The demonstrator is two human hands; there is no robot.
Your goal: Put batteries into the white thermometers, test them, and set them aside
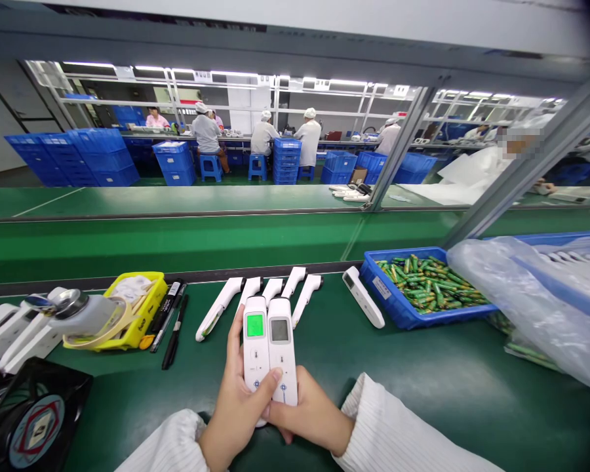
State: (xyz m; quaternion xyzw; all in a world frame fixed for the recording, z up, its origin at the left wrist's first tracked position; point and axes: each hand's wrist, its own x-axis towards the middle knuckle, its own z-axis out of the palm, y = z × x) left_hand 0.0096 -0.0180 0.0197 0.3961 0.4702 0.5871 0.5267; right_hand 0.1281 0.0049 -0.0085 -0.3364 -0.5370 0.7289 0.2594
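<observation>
Fingers of the left hand grip the green-screen thermometer, those of the right hand the adjoining grey-screen thermometer, long axes directed over the counter toward its far edge.

held thermometers: 2
thermometers lying just behind: 5
thermometer beside blue bin: 1
yellow basket: 1
pens: 3ish
</observation>
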